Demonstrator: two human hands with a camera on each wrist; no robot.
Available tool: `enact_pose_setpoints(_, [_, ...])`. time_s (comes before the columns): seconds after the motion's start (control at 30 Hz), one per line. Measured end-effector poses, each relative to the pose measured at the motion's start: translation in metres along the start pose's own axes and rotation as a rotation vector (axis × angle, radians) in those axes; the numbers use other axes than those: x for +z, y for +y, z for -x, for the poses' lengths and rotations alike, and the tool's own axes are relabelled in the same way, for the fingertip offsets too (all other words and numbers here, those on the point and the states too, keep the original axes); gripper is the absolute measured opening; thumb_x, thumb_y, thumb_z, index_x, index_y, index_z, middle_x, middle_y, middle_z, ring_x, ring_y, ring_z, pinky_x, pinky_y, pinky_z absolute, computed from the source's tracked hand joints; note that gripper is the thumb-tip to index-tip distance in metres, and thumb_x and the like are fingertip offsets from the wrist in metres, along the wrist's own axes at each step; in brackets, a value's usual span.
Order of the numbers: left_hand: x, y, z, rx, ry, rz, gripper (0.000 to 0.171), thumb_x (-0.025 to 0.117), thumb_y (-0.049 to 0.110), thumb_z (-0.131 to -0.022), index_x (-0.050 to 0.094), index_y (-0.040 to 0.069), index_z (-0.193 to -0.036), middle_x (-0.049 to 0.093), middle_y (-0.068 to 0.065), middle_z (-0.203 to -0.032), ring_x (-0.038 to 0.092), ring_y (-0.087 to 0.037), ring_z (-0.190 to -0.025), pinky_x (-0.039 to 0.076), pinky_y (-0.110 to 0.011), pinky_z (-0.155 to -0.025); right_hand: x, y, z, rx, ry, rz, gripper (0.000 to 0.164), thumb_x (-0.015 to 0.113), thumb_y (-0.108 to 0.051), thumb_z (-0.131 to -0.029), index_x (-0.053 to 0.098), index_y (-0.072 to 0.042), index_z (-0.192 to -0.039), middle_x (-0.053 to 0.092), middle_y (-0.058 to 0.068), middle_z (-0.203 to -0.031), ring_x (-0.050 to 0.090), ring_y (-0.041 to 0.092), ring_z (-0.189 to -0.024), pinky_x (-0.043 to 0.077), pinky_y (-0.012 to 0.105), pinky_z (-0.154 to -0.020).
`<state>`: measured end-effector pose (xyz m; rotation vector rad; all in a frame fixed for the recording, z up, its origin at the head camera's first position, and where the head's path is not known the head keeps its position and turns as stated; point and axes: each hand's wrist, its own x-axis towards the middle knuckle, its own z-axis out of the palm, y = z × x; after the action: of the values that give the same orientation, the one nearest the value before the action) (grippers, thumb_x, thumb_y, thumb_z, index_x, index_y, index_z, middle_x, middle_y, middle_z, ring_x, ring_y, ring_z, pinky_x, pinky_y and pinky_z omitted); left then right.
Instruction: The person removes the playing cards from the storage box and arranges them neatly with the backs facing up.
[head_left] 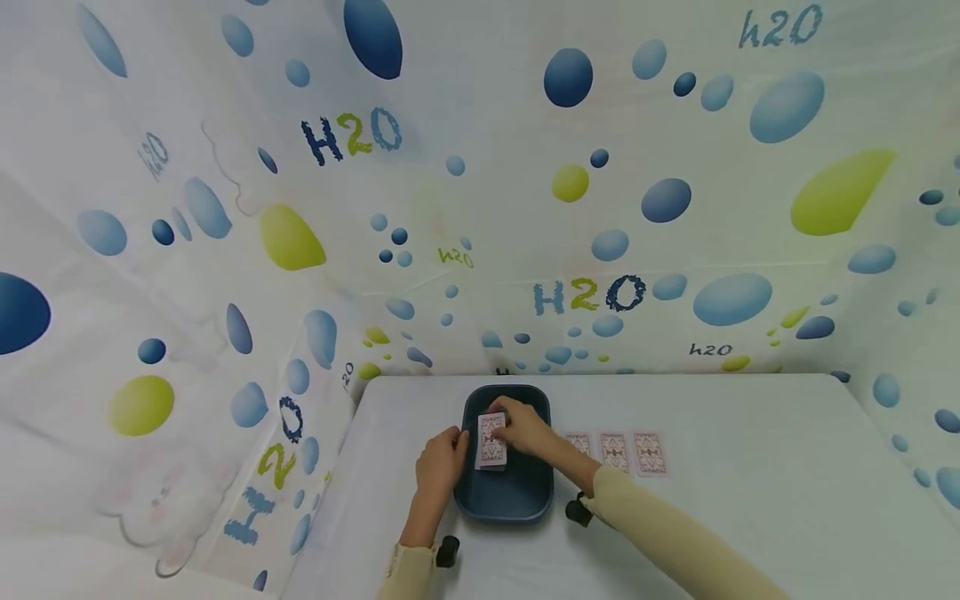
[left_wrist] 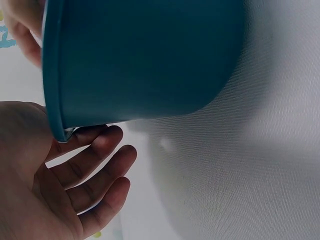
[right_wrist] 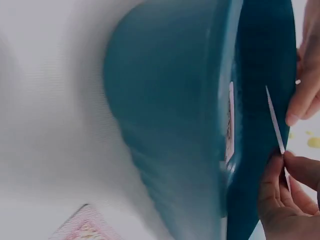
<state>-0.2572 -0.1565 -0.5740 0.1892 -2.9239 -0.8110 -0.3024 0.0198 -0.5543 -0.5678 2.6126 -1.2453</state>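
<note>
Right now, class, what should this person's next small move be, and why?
Probably lower the rectangular, red-patterned white card further into the rounded blue tub: the right hand pinches it over the tub's inside, and the left hand touches the rim.

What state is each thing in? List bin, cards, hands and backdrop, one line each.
Blue bin: upright on the table, open-topped.
Held card: raised over the bin, patterned side toward the head camera.
Three table cards: flat in a row, patterned sides up, leftmost partly hidden.
Left hand: gripping the bin's left rim.
Right hand: pinching the held card.
Printed backdrop: hanging behind the table.
</note>
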Motion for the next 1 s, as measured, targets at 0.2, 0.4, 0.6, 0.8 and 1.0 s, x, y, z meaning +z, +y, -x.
enact_pose_setpoints(0.2, [0.002,0.0,-0.001,-0.001,0.025,-0.014,0.028,0.051,0.034,-0.093,0.055,0.015,-0.072,0.049,0.001,-0.06,0.042,-0.014,-0.05,0.029,-0.028,-0.045,-0.015,0.01,0.012,-0.031,0.0,-0.106,0.031,0.065,-0.013,-0.084,0.055,-0.011,-0.114,0.063,0.002,-0.076,0.055,0.01,-0.06,0.044,0.025,-0.053])
enact_pose_setpoints(0.4, [0.004,0.002,-0.001,-0.003,0.02,-0.003,0.028,0.051,0.034,-0.093,0.055,0.015,-0.073,0.05,0.001,-0.06,0.042,-0.013,-0.05,0.03,-0.028,-0.045,-0.032,0.023,0.024,-0.058,-0.032,-0.235,0.031,0.061,-0.008,-0.086,0.055,-0.007,-0.116,0.067,0.009,-0.084,0.059,0.014,-0.067,0.046,0.025,-0.058])
enact_pose_setpoints(0.6, [0.005,0.005,-0.003,-0.008,0.024,-0.008,0.029,0.051,0.034,-0.093,0.055,0.015,-0.072,0.05,0.001,-0.06,0.042,-0.013,-0.049,0.03,-0.028,-0.044,-0.06,0.022,0.04,-0.028,-0.045,-0.314,0.031,0.058,-0.006,-0.088,0.053,-0.004,-0.119,0.062,0.018,-0.08,0.055,0.021,-0.065,0.044,0.026,-0.056])
enact_pose_setpoints(0.8, [0.007,0.007,-0.005,-0.021,0.019,-0.008,0.029,0.05,0.035,-0.093,0.056,0.014,-0.074,0.051,0.001,-0.061,0.043,-0.013,-0.05,0.031,-0.028,-0.045,-0.079,0.045,0.044,0.031,-0.031,-0.315,0.036,0.059,-0.015,-0.089,0.05,-0.008,-0.124,0.042,0.004,-0.06,0.04,0.013,-0.053,0.039,0.029,-0.053])
enact_pose_setpoints(1.0, [0.009,0.009,-0.007,-0.03,0.014,-0.006,0.029,0.049,0.035,-0.094,0.056,0.014,-0.075,0.051,0.001,-0.062,0.044,-0.013,-0.051,0.031,-0.028,-0.046,-0.092,0.068,0.046,0.038,0.0,-0.302,0.036,0.06,-0.017,-0.089,0.051,-0.01,-0.123,0.035,-0.001,-0.056,0.033,0.01,-0.049,0.035,0.025,-0.049])
